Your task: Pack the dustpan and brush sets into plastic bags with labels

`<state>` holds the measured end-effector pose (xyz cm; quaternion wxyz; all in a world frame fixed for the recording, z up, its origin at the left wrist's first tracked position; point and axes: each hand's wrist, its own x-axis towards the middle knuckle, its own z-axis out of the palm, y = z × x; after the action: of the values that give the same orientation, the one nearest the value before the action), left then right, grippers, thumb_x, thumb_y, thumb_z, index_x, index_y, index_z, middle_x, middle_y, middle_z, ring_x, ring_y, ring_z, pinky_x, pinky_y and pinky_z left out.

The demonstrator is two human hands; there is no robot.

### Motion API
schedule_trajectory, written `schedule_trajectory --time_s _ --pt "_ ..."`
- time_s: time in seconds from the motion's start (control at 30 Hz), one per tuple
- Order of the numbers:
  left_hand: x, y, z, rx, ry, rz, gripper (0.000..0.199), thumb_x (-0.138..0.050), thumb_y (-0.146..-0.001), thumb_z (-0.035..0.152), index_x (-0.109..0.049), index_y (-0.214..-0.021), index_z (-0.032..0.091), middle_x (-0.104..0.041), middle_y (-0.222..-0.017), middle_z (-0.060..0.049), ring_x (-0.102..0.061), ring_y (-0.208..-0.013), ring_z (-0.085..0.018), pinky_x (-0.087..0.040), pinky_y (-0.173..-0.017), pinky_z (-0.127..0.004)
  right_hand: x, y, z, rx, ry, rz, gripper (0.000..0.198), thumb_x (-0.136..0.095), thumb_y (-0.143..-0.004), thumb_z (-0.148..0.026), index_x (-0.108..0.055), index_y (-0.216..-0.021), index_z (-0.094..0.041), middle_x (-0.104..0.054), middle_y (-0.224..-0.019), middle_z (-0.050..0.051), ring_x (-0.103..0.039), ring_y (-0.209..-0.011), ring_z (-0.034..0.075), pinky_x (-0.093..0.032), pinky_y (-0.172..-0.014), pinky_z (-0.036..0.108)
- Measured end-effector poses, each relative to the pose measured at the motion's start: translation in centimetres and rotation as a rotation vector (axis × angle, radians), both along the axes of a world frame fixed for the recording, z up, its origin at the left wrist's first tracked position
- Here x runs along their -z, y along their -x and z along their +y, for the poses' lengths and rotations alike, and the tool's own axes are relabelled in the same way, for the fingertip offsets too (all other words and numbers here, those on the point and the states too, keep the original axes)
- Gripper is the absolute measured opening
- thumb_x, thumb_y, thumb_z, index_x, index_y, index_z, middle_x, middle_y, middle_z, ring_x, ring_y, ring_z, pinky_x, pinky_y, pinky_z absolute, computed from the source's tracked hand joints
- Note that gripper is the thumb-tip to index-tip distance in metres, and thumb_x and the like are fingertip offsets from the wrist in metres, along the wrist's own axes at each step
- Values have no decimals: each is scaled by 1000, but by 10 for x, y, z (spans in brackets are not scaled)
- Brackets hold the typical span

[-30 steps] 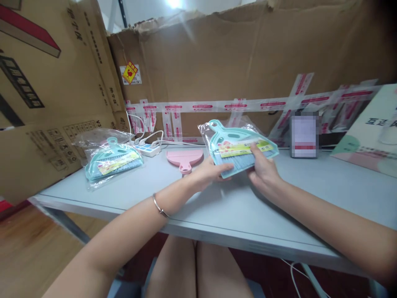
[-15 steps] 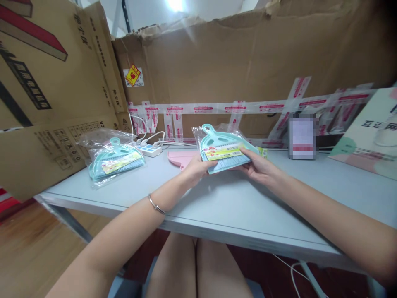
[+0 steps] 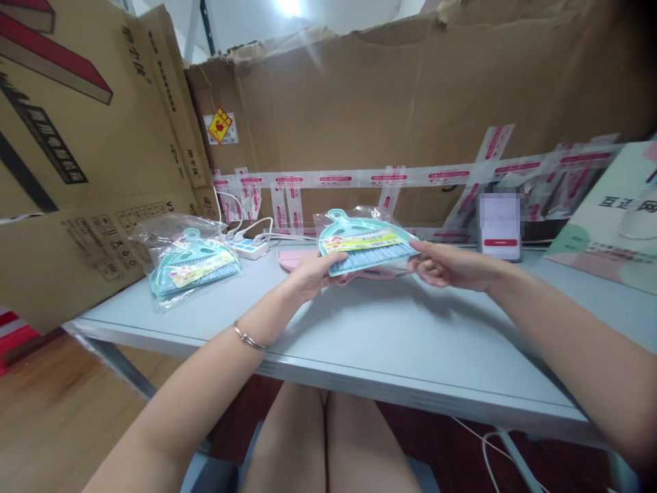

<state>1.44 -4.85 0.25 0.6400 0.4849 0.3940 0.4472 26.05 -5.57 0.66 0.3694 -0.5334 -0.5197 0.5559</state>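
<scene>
With my left hand (image 3: pixel 312 274) and right hand (image 3: pixel 444 266) I hold a dustpan and brush set (image 3: pixel 367 246) in its clear bag (image 3: pixel 374 213).

My legs (image 3: pixel 292 438) are nearest, then the table (image 3: pixel 410 342), low in the frame. My left thumb and fingers squeeze the set's near left corner; my right ones pinch its right end. It is mid-frame, and looks lifted. Picking it up is done, I think; it is not put down, nor out of the bag. Behind and below it, bits of a pink dustpan (image 3: pixel 290 259) show. At the left of the frame lies another bagged set (image 3: pixel 194 267). Farther back: a power strip (image 3: pixel 249 249), a phone (image 3: pixel 499 229), a big brown box (image 3: pixel 349 103).
</scene>
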Motion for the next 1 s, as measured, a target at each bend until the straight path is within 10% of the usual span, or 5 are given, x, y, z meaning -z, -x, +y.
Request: schedule_trajectory --time_s 0.1,0.23,0.47,0.7,1.0 --pt "-1 12 -8 -39 18 23 17 -65 -75 17 -63 -91 11 -66 -73 -3 -59 -60 -7 -48 -53 -16 -4 -12 -2 8 -127 -196 40 -74 -64 -48 -49 -65 -17 -36 -39 -9 -27 -31 1 -23 -26 13" --pt "5 26 -18 -53 6 102 21 -67 -74 25 -64 -89 11 -64 -62 -1 -56 -49 -6 -45 -46 -15 -1 8 -12 -115 -182 -19 73 -82 -54 -31 -42 -115 -24 -64 -84 0 -62 -69 14 -55 -62 26" --pt "18 52 -39 -34 -18 308 32 -67 -72 42 -63 -80 11 -61 -56 0 -51 -39 -5 -38 -37 -13 7 52 -43 -237 -129 95 88 -76 -59 -21 -29 -133 -24 -60 -117 8 -58 -106 23 -50 -89 36" --pt "19 63 -67 107 8 231 34 -76 -62 29 -61 -88 13 -67 -76 -2 -62 -61 -8 -49 -54 -17 21 57 -64 -160 -67 148 72 -76 -62 -21 -38 -123 -20 -67 -91 3 -63 -69 13 -54 -62 24" --pt "14 69 -71 185 101 474 48 -51 -77 58 -57 -62 13 -59 -43 -2 -50 -34 -7 -32 -34 -16 27 56 -70 -52 29 99 75 -71 -71 -33 -32 -131 -12 -60 -48 -3 -49 -36 5 -36 -33 10"
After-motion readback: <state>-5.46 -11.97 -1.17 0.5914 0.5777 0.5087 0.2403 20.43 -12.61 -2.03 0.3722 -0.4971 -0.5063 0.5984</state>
